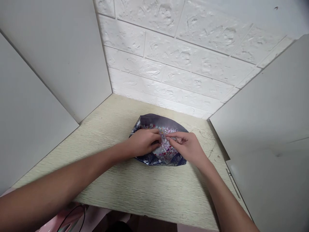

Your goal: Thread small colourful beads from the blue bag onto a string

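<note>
A dark blue, patterned fabric pouch (pixel 164 120) lies spread open on the pale wooden tabletop. Inside it is a heap of small, shiny beads (pixel 166 149), clear, pink, red and purple. My left hand (pixel 145 141) rests over the left side of the heap with its fingers curled in, and whatever they hold is hidden. From the right, my right hand (pixel 185 145) reaches over the beads with thumb and index finger pinched together. Anything between those fingertips is too small to name.
The tabletop (pixel 145 190) ends at a front edge near my body. A white brick-patterned wall (pixel 169 71) stands behind, with white panels to the left (pixel 60 58) and right (pixel 270 112). A dark cord (pixel 83 209) hangs below the front edge.
</note>
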`<state>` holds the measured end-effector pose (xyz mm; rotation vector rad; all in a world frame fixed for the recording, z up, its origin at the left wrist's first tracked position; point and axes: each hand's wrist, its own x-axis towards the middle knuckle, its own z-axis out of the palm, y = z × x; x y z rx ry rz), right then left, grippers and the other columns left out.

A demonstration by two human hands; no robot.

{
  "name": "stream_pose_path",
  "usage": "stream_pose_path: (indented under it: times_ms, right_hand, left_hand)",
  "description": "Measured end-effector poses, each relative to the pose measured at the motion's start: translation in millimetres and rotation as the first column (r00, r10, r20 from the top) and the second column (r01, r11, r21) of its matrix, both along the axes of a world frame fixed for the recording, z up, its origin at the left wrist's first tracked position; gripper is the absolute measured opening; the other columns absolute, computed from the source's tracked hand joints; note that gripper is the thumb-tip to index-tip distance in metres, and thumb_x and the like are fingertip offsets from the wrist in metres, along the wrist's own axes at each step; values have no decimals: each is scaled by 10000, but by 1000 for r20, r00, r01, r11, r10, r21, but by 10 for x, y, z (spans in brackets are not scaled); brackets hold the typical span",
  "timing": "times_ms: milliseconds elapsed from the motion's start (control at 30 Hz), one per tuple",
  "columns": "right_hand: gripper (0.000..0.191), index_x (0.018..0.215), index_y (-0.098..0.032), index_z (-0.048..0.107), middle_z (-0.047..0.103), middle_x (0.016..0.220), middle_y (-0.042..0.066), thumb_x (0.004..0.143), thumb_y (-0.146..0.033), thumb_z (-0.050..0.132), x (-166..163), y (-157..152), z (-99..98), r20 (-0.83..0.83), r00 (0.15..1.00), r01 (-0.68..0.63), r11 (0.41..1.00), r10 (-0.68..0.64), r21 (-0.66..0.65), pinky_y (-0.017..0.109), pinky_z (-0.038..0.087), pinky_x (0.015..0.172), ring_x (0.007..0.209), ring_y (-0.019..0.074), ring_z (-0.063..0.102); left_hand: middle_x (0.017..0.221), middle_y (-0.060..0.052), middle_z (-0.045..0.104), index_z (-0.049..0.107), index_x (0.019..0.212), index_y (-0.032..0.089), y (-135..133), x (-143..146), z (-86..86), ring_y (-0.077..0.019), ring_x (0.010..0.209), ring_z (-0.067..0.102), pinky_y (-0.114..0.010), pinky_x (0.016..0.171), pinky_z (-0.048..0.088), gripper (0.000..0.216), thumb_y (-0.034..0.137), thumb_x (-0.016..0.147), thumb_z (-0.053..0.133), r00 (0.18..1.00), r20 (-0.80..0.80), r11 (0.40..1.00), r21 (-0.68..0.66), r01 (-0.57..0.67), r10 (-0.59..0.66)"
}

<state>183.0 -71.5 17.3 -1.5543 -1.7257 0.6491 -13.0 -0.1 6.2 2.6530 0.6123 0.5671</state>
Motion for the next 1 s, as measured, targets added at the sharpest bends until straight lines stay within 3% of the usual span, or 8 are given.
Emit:
stream_pose_path:
  times_ms: [133,233,333,500,567,700,867,1000]
  right_hand:
    - [237,854,-228,766,400,469,-38,784,-415,639,-31,-10,14,-46,998,41,998,-39,45,260,233,460,469,98,271]
    - [214,807,-203,755,339,457,-49,781,-381,638,-71,-28,54,-68,997,46,993,-39,106,260,223,457,466,93,254]
    - [157,763,-183,715,267,466,-70,774,-317,633,-99,-44,83,-68,997,50,986,-40,161,252,211,464,466,83,231]
    - [79,735,-194,555,267,521,-78,804,-233,551,-88,-55,84,-57,998,12,992,-5,125,238,234,480,484,88,259]
    - [136,723,-208,471,311,537,-72,852,-247,487,-76,-52,85,-17,1000,-15,995,17,94,238,250,487,491,95,295]
    - [268,689,-216,365,347,556,-58,930,-331,398,-70,-33,88,98,995,6,994,-18,113,251,267,516,518,109,334]
    - [275,746,-200,549,382,564,-42,922,-390,456,-87,-31,65,72,997,-6,991,-4,132,260,274,514,521,109,330]
    - [222,866,-202,705,292,529,-49,869,-364,552,-100,-32,39,-10,999,41,975,-40,218,266,272,501,504,109,287]
  left_hand:
    - [797,-27,670,686,866,163,29,21,0,-136,750,616,-261,697,472,149,233,874,555,969,235,956,-294,3,70]
    - [748,-23,696,686,863,155,29,45,16,-125,689,627,-243,628,487,129,250,841,602,919,353,851,-524,39,175]
    - [744,-33,707,695,839,146,19,71,24,-127,686,643,-243,617,502,104,227,783,664,881,410,773,-629,86,236]
    - [665,-16,666,679,797,132,11,85,18,-110,630,619,-233,591,497,94,210,747,696,862,427,723,-682,109,273]
    - [662,-14,649,665,791,133,13,80,14,-105,610,596,-230,563,479,101,230,766,676,869,427,747,-656,108,249]
    - [843,-56,675,648,800,138,19,74,3,-119,696,598,-247,596,479,112,250,790,642,883,428,806,-582,105,194]
    - [685,-16,640,663,822,141,20,86,-4,-105,593,554,-230,539,436,148,285,804,633,891,393,761,-643,88,229]
    - [691,-22,651,676,814,137,12,94,11,-105,609,561,-229,555,431,150,281,805,634,888,395,730,-675,108,235]
